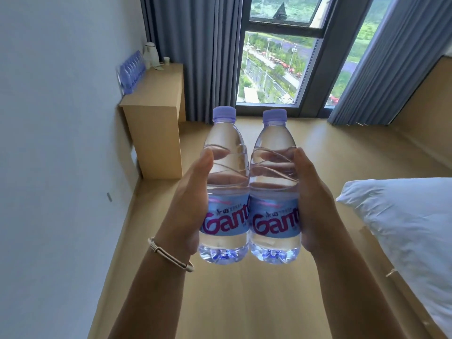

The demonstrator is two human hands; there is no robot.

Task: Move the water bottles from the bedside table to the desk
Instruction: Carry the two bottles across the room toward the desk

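Between the bed and the left wall, two clear plastic water bottles with lilac caps and blue labels, the left bottle (223, 192) and the right bottle (275, 192), are held upright, touching side by side above the wooden floor (244, 302). Left hand (188, 204) fingers grasp one, right hand (314, 204) fingers the other. Far left, more blue bottles (130, 72) line the light wooden tabletop (159, 86). A white pillow (403, 221) lies at the right.

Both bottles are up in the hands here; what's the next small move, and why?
Probably step forward-left toward the desk: the left hand and right hand each hold an upright bottle in mid-air, well short of it.
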